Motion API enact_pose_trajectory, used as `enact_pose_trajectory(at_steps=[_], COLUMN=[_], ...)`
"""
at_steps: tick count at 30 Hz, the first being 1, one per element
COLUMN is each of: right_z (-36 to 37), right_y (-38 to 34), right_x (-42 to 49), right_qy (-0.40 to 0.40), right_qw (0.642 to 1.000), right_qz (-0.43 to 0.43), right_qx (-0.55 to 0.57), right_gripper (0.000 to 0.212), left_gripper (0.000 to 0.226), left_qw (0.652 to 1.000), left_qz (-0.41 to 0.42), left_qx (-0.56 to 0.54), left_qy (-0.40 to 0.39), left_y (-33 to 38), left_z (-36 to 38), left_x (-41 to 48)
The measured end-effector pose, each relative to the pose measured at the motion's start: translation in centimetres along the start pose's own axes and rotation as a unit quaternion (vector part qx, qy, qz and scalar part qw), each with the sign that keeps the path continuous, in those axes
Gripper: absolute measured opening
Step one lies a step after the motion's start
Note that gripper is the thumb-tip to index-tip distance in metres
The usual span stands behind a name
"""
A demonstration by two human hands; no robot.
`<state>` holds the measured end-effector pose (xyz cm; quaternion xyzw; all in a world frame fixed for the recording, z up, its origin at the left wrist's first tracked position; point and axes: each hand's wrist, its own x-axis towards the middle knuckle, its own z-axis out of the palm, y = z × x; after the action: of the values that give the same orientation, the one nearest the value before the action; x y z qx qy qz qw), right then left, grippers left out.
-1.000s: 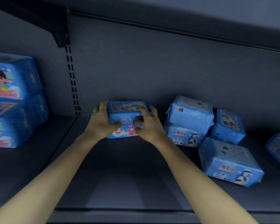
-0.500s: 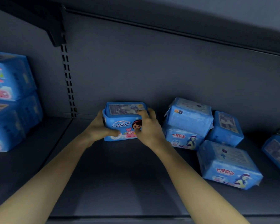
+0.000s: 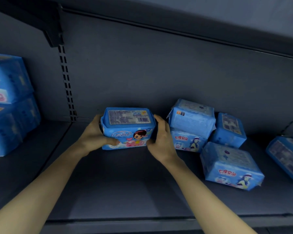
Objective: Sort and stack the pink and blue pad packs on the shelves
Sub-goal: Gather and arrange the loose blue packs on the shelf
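At the middle of the shelf [image 3: 125, 183], close to the back, we hold a blue pad pack [image 3: 128, 127] by both ends. Our left grip [image 3: 94, 135] clasps its 9 o'clock end and our right grip [image 3: 161, 139] its 3 o'clock end. Loose blue packs [image 3: 191, 119] lie at 3 o'clock, and a stacked pile [image 3: 7, 92] stands at 9 o'clock.

blue pad pack [image 3: 128, 128] standing upright

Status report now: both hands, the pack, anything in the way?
Left hand and right hand hold blue pack by its ends. Pack upright, mid shelf, barcode label up. Heap of blue packs close beside right hand; left stack apart.
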<state>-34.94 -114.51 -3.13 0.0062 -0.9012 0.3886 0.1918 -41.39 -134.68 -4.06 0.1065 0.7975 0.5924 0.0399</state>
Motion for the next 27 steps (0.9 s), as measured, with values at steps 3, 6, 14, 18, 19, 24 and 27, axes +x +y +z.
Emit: enact_pose_trajectory(at_steps=[3,6,14,18,19,24,27], right_z=[-0.5,-0.8,-0.9,-2.2,-2.5,-2.6,-2.5], right_y=[0.5,0.7,-0.1,-1.3,-1.9,-4.0,-4.2], right_x=[-0.3,-0.7,-1.9,-2.3,-2.5,-2.6,-2.7], right_qy=[-0.027,-0.047,-0.043,-0.056,-0.063,-0.089,-0.101], right_qw=[0.999,0.995,0.994,0.998,0.997,0.976,0.969], right_qz=[0.028,0.055,0.034,-0.022,-0.038,-0.077,-0.081], right_qx=[0.025,0.075,0.091,0.006,-0.027,-0.183,-0.212], right_gripper=[0.084,0.09,0.087,0.081,0.078,0.066,0.068], left_gripper=[0.102,0.106,0.077,0.081,0.084,0.085,0.083], left_qw=[0.999,0.998,0.998,0.995,0.995,0.994,0.993], left_qz=[-0.01,-0.011,0.002,0.006,0.005,0.016,0.027], left_qx=[-0.008,-0.019,-0.05,-0.067,-0.065,-0.072,-0.092], left_qy=[-0.042,-0.057,-0.04,-0.067,-0.071,-0.083,-0.074], left_y=[0.0,0.1,0.8,1.4,1.5,2.0,2.1], left_z=[-0.9,-1.2,0.0,-0.1,-0.2,0.1,0.2], left_x=[-0.6,-1.2,-2.7,-3.8,-3.9,-4.9,-5.8])
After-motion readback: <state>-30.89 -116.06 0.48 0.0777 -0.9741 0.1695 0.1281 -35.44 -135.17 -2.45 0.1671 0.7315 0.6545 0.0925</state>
